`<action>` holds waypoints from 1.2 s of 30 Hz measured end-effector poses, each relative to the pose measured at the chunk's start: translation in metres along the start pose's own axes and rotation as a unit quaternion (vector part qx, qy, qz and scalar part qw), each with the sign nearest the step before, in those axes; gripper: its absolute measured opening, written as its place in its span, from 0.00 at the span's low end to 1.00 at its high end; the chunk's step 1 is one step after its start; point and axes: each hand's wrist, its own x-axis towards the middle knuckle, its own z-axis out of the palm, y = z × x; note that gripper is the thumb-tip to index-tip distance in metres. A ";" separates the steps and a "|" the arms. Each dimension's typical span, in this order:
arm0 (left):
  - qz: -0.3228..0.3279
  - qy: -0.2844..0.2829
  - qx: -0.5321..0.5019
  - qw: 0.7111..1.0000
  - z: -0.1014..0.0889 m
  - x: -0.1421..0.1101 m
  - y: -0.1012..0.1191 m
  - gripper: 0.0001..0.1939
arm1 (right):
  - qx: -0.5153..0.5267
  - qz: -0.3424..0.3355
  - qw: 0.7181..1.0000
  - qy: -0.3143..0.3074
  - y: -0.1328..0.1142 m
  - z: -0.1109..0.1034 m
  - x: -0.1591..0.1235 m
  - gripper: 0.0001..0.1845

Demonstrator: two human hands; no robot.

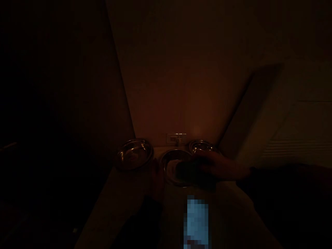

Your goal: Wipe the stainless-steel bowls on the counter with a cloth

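Containers, three, metal, as I read them over the head view:
Item 1: left bowl [135,154], on the counter [116,193]; glints on its wall, contents too dark for me to list.
Item 2: middle bowl [176,150], between the other two and nearer the person; a pale patch [172,169] shows inside – food or mere reflection, I cannot tell.
Item 3: right bowl [200,141], behind the right hand [219,165] and partly covered by it; bright glints within, contents unclear.

Held: one dark green object [187,171], in the right hand, its near end over the middle bowl. I log those fingers as closed around it, though its outline melts into shadow. Whether it touches the bowl, I cannot tell.

Left hand [157,178]: just beside the middle bowl's left rim; I cannot tell whether its fingers grip or merely rest there.

Obscured: both forearms, in dark sleeves [275,193], cut off by the frame; a bluish patch [197,219] at the lower edge – pixelated, unidentifiable.
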 end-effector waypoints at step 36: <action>0.020 -0.121 0.079 0.989 -0.123 -0.055 0.128 0.31 | 0.262 -0.055 0.954 -0.134 -0.095 0.080 0.026 0.14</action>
